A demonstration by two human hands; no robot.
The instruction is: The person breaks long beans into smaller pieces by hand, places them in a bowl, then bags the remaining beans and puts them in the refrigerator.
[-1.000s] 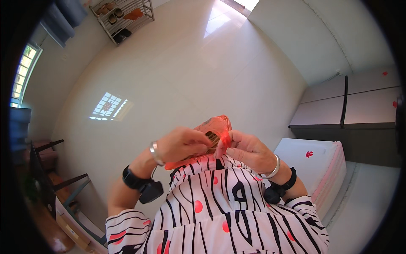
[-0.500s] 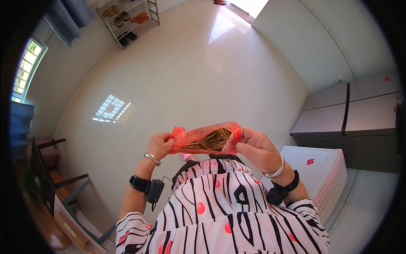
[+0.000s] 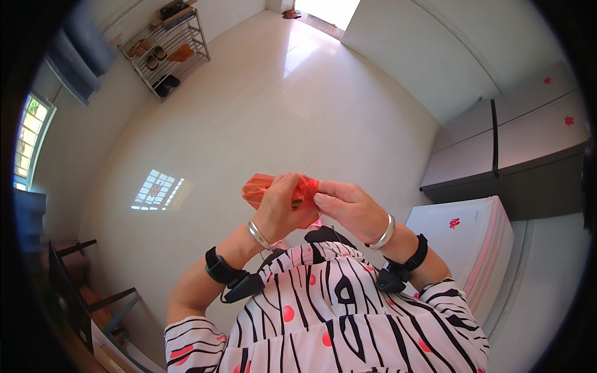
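I hold a thin orange-red plastic bag (image 3: 258,188) in front of my chest with both hands. My left hand (image 3: 283,211) is closed around the bag's middle, and the bag's rounded end sticks out to its left. My right hand (image 3: 348,208) pinches the bunched top of the bag between thumb and fingers, touching my left hand. Something darker shows inside the bag near my fingers, but I cannot tell what it is. Each wrist has a silver bangle, and each forearm has a black strap.
A glossy cream tiled floor (image 3: 261,105) spreads below. A metal shoe rack (image 3: 165,53) stands at the far left wall. A grey cabinet (image 3: 504,149) and a white box-like appliance (image 3: 463,239) stand to my right. Dark furniture (image 3: 74,280) is at lower left.
The bag, held stretched wide open between both hands half a second ago, is now gathered shut; my hands have come together, the left one wrapped around the bag.
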